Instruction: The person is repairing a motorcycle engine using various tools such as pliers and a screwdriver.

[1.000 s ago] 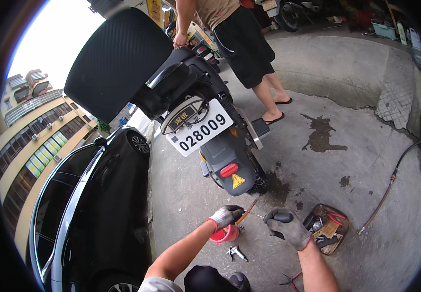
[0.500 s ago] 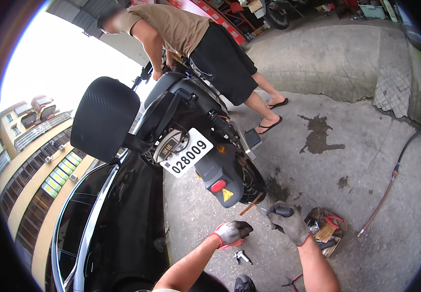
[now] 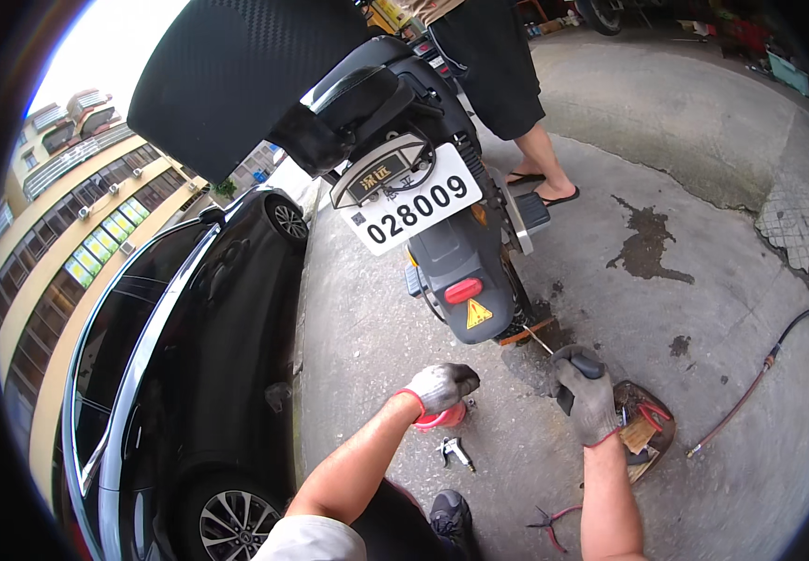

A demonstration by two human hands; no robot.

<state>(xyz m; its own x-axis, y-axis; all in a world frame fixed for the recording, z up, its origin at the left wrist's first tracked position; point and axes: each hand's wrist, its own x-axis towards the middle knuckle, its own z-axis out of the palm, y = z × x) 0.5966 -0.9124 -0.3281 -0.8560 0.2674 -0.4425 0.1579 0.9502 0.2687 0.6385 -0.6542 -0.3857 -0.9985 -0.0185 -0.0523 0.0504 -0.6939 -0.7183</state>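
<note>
Both my hands wear grey work gloves with red cuffs. My right hand [image 3: 587, 397] is closed round the dark handle of a screwdriver [image 3: 541, 341], whose thin metal shaft points at the rear tyre of an electric scooter [image 3: 465, 262]. A flat reddish-brown strip [image 3: 528, 332] lies across the bottom of that tyre. My left hand [image 3: 442, 387] is a loose fist to the left, away from the tyre; what it holds, if anything, is hidden. Partly beneath it sits a red container [image 3: 443, 418]. A silver air blow gun [image 3: 458, 453] lies on the ground just nearer.
Right of my right hand stands a tool box [image 3: 664, 439] with red-handled pliers [image 3: 653, 413]. Red-handled pincers [image 3: 551, 528] lie near my right forearm. A hose [image 3: 741, 400] runs along the right. A black car [image 3: 227, 355] stands left. A person [image 3: 493, 75] is beside the scooter.
The view has moved closer to the scooter's rear, so it looks larger and the person's upper body is out of frame. My right hand still grips the screwdriver; my left stays closed.
</note>
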